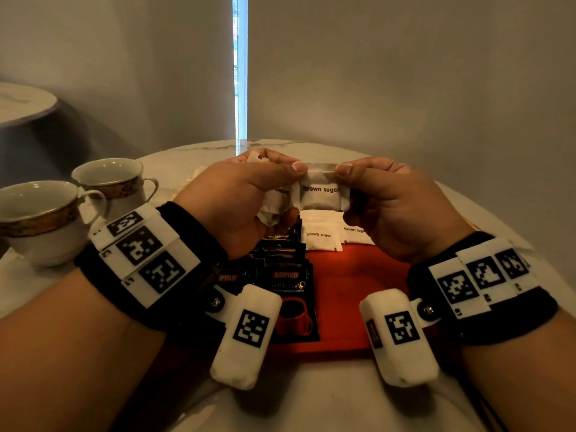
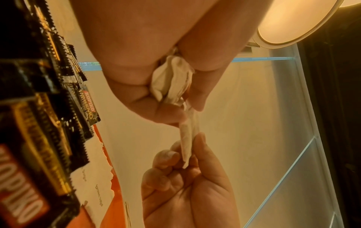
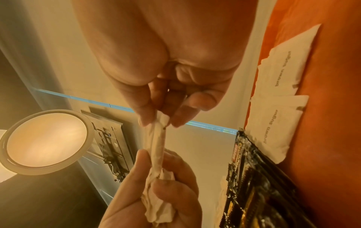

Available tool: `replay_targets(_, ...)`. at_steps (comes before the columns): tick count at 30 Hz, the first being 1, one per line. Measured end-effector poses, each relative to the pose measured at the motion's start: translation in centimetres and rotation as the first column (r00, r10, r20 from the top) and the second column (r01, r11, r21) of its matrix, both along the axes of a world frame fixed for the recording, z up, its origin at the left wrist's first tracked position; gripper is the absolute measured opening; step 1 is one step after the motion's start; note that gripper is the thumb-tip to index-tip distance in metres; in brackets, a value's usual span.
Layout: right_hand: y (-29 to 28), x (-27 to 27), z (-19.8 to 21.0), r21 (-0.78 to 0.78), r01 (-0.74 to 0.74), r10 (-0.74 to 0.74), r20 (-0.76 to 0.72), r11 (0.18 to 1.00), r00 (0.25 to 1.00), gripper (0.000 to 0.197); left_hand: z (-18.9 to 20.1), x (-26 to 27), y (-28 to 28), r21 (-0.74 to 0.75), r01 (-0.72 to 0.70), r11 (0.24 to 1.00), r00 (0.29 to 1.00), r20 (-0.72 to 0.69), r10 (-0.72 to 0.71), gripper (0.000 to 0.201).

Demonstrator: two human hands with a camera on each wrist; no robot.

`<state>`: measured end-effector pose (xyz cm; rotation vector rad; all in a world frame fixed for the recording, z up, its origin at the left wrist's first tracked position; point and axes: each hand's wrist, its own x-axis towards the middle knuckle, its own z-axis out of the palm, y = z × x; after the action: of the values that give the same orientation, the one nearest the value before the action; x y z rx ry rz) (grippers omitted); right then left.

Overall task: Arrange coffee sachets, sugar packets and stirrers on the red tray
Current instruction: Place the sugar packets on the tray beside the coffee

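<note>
Sachets (image 1: 286, 275) already fanned on tray (image 1: 349, 294) at 9 o'clock, two sugar packets (image 1: 319, 236) at 12. Left hand (image 1: 246, 194) clutches a bunch of packets (image 1: 268, 213); both thumbs and forefingers pinch one packet (image 1: 321, 191) held above the tray. Left to do: remaining sugar, then stirrers, none visible.

Below the right hand (image 1: 396, 207) the red tray (image 1: 352, 291) lies bare. Below the left hand (image 1: 237, 198) coffee sachets (image 1: 280, 269) cover it; 2 sugar packets (image 1: 321, 236) lie between. 2 cups (image 1: 74, 207) crowd the left hand's outer side.
</note>
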<state>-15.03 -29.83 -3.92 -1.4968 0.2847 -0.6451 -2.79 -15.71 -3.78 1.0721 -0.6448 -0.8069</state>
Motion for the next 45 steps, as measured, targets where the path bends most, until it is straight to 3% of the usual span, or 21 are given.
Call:
replay_targets(10,-0.4,0.0,0.2,0.033,-0.005,0.005,0.002,0.999,1.000,0.020,0.1,0.0,0.0,0.001,-0.026,1.000,0.999,-0.040,0.026,0.014)
replay_targets(13,-1.6,-0.4,0.7,0.071,0.044,-0.046,0.019,0.996,0.999,0.006,0.2,0.2,0.0,0.008,-0.059,0.998,0.996,-0.067,0.059,0.012)
replay_targets(16,-3.9,-1.0,1.0,0.115,0.142,-0.144,0.011,0.983,0.990,0.006,0.2,0.3,0.1,0.009,-0.076,0.997,0.993,-0.088,0.076,0.014)
replay_targets(20,-6.9,-1.7,0.0,0.151,0.275,-0.245,-0.193,0.949,0.950,0.014,0.3,0.2,0.2,0.019,-0.072,0.997,0.994,-0.080,0.074,0.013)
replay_targets(23,-7.9,-2.0,-1.4,0.145,0.254,-0.175,-0.412,0.956,0.894,0.021,0.3,0.0,0.2,0.018,-0.073,0.997,0.994,-0.085,0.074,0.014)
replay_targets(26,-7.6,-1.9,-1.8,0.200,0.183,-0.049,-0.534,0.963,0.844,0.016,0.4,-0.1,0.3,0.021,-0.077,0.997,0.992,-0.098,0.079,0.015)
replay_targets(29,-7.7,-1.9,-1.9,0.201,0.152,-0.011,-0.569,0.968,0.823,0.015,0.5,-0.1,0.4,0.020,-0.075,0.997,0.992,-0.097,0.076,0.015)
replay_targets(45,-8.8,-1.5,-3.1,-0.050,0.166,-0.156,-0.668,0.985,0.727,0.014,0.3,-0.1,0.3,0.047,-0.073,0.996,0.994,-0.083,0.077,0.014)
